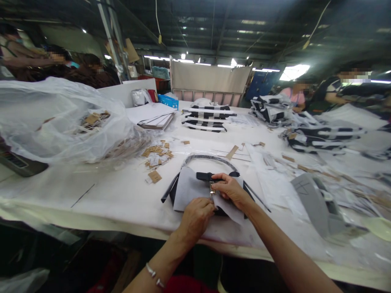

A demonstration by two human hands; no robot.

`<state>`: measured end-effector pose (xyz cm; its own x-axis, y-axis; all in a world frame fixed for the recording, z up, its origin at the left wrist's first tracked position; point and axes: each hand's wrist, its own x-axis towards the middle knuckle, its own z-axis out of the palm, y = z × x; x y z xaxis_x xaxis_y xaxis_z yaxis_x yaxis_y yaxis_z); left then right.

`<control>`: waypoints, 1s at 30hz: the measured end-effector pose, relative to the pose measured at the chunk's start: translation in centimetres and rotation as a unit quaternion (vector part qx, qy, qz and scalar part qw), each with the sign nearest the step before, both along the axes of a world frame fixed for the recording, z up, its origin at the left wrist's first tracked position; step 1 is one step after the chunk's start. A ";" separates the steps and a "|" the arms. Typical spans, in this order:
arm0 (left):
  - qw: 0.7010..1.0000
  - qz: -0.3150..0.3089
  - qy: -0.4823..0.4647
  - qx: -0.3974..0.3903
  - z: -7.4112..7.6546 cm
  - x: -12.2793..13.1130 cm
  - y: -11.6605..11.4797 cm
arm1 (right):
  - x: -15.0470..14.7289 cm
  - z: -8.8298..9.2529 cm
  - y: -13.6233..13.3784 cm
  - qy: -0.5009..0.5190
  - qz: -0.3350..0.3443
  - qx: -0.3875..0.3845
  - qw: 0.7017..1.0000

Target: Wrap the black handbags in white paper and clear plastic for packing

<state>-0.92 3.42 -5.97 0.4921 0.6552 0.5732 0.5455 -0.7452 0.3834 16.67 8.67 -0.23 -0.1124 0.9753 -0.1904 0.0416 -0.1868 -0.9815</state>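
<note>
A black handbag (248, 191) stands on the table in front of me, its wrapped handle (210, 156) arching up at the back. White tissue paper (187, 185) covers its front. My right hand (230, 190) is closed at the bag's gold-coloured metal clasp (211, 187), thumb and fingers on it just under the short black strap (203, 176). Lower down, my left hand (198, 215) has its fingers curled together on the paper beneath the clasp. What lies under those left fingertips is partly hidden.
Brown tags (157, 154) lie in a pile to the left, near a big clear plastic bag (61, 118). Stacked wrapped black bags (207, 118) stand at the back, more (324, 134) at right. A grey tape dispenser (317, 203) sits right. Several people are beyond the table.
</note>
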 end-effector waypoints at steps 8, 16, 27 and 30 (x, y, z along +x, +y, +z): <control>0.996 0.052 -0.022 -0.067 0.5 0.4 0.0 | -0.1 2.9 0.6 -0.065 0.010 -0.055 0.996; 0.994 0.022 0.102 -0.041 1.8 0.4 -0.1 | 0.1 4.7 2.6 -0.166 0.043 -0.067 0.983; 0.990 0.000 -0.026 -0.138 3.0 -0.4 0.1 | -0.4 -0.4 -0.7 -0.230 -0.031 0.055 0.971; 0.984 0.038 -0.009 -0.176 3.7 -0.6 1.5 | -0.4 -0.6 -0.9 -0.166 -0.036 0.049 0.984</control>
